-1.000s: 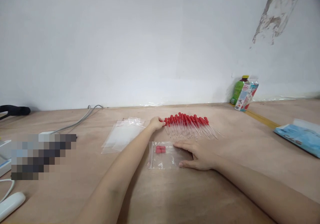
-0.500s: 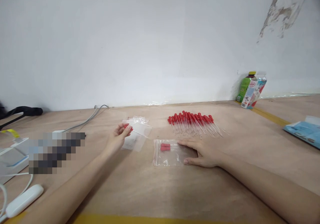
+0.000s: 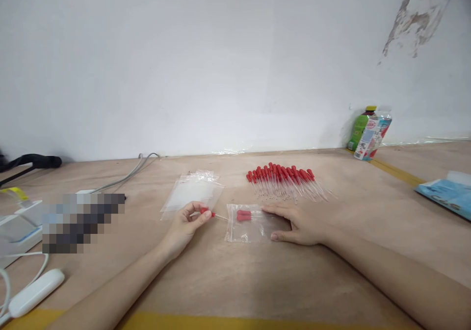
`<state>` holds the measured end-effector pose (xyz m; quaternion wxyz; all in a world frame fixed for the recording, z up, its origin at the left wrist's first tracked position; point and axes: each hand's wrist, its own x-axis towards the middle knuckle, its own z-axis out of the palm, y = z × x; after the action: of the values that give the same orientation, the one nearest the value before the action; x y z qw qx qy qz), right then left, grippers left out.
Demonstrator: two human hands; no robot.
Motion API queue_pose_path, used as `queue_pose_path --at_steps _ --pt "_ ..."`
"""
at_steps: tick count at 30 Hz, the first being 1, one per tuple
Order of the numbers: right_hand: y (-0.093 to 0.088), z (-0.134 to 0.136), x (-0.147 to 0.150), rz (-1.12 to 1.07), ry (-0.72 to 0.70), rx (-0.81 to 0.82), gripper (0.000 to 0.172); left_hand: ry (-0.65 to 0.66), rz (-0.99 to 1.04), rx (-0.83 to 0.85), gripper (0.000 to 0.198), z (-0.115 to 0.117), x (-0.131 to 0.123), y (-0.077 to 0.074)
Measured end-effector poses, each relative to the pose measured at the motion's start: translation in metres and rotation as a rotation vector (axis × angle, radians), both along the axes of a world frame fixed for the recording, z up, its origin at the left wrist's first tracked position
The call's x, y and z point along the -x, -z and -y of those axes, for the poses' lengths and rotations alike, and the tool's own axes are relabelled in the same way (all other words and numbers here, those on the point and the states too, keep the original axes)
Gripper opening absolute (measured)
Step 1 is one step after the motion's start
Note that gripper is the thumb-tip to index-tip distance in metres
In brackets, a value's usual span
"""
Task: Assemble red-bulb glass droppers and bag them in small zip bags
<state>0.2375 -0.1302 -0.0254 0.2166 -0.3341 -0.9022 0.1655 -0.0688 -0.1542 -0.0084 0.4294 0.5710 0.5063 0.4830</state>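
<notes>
My left hand (image 3: 191, 223) pinches a dropper (image 3: 208, 212) by its red rubber bulb, its thin clear tube pointing right at the open-looking left end of a clear zip bag (image 3: 250, 232). Inside that bag lie red-bulbed droppers (image 3: 243, 215), bulbs to the left. Fingers apart, my right hand (image 3: 296, 224) rests flat on the bag's right end and holds nothing. Behind the bag is a pile of droppers (image 3: 281, 173) with red bulbs toward the wall. A stack of clear bags (image 3: 195, 192) lies just beyond my left hand.
Two drink bottles (image 3: 370, 134) stand at the wall on the right, with a blue packet (image 3: 447, 195) nearer me. At the left are a white power strip (image 3: 22, 232), cables (image 3: 125, 178) and a white oblong device (image 3: 37, 293). Yellow tape (image 3: 165, 321) runs along the near edge.
My left hand has moved right and toward me with the dropper, bringing its tube tip to the bag's left end. My right hand stays on the bag.
</notes>
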Motion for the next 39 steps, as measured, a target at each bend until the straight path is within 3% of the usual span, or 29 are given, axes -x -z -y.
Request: queue_pose_path --at_steps 7,11,15,22,29,35,39 --pt "-0.001 0.001 0.002 -0.009 0.01 0.019 0.067 0.145 -0.111 0.054 0.028 0.001 -0.014 0.007" --pt "0.002 -0.001 0.001 -0.021 -0.007 0.019 0.067 0.186 -0.178 0.068 0.035 -0.001 -0.015 0.004" --pt "0.002 -0.001 0.001 -0.026 -0.002 0.018 0.067 0.216 -0.255 0.031 0.028 -0.004 -0.02 0.001" --pt "0.0 0.0 0.002 -0.033 -0.002 0.018 0.068 0.334 -0.305 -0.054 0.026 -0.019 -0.037 0.012" --pt "-0.001 0.0 0.002 -0.041 -0.013 0.005 0.067 0.197 -0.415 -0.177 0.027 -0.022 -0.044 0.019" --pt "-0.002 0.0 0.003 -0.024 -0.014 0.01 0.067 0.339 -0.36 -0.042 0.015 -0.035 -0.031 -0.001" --pt "-0.002 0.001 0.002 -0.01 -0.004 0.005 0.067 0.223 -0.455 -0.013 0.011 -0.066 -0.035 -0.016"
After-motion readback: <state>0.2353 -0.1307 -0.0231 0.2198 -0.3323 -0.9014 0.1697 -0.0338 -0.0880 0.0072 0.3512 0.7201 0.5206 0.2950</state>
